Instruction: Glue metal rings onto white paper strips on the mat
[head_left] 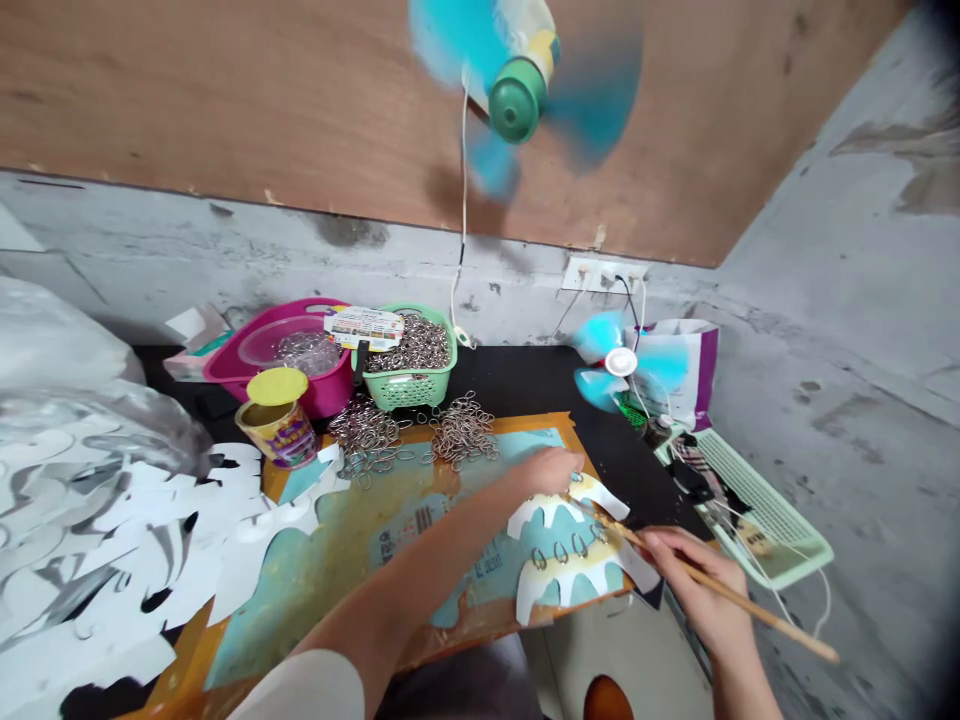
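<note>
My left hand lies fingers down on the top of a white and teal card cutout, which rests on a stained cardboard work board. Several small metal rings sit in a row on the cutout. My right hand is closed round a thin wooden stick. The stick's tip touches the cutout near the rings at the right. Loose metal rings are heaped at the far edge of the board.
A green basket of rings, a pink basin and a yellow-lidded cup stand at the back. White cutouts pile up at left. A small blue fan, a pale green tray and a spinning overhead fan are at right.
</note>
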